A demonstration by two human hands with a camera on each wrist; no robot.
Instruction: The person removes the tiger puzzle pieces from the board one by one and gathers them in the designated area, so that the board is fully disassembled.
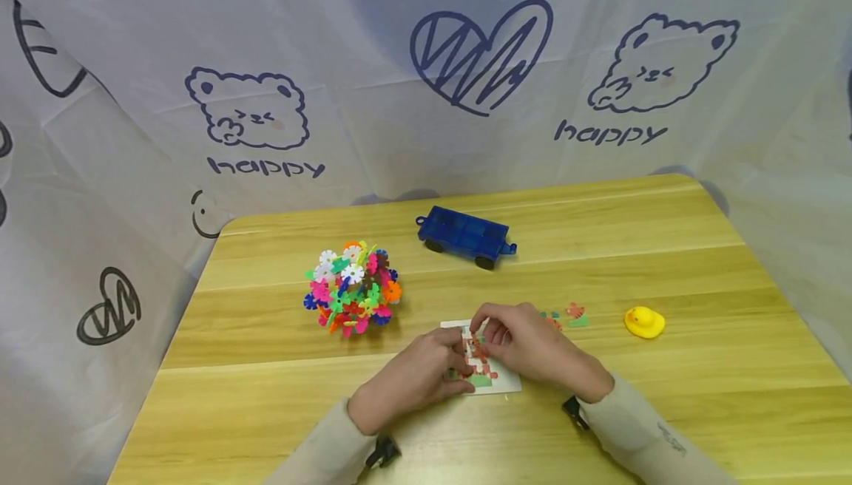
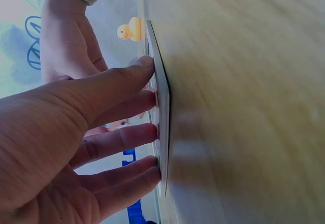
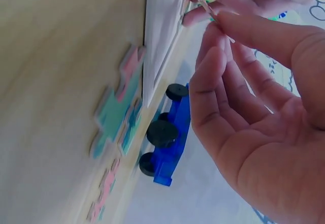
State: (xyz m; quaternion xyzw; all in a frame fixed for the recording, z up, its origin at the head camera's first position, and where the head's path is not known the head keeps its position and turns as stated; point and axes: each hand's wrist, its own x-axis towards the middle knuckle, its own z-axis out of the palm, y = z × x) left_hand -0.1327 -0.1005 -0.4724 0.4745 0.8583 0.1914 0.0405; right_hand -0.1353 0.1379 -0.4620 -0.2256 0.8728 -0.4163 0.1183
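Observation:
A small jigsaw puzzle in a white tray (image 1: 509, 383) lies on the table, partly filled with orange and green pieces. My left hand (image 1: 422, 370) comes in from the left, its thumb and fairly straight fingertips resting on the tray and the pieces. Over the tray's right side, my right hand (image 1: 529, 341) pinches a thin puzzle piece (image 3: 204, 3) between thumb and fingers. That piece is held tilted, one end close to the laid pieces. Several loose puzzle pieces (image 3: 118, 107) lie on the table beside the tray, partly behind my right hand in the head view.
A yellow rubber duck (image 1: 644, 322) sits to the right of the loose pieces. Behind the puzzle stands a blue toy wagon (image 1: 464, 235) with black wheels. To the left is a ball of colourful plastic flower discs (image 1: 353, 289). A printed cloth (image 1: 373, 123) hangs behind the table.

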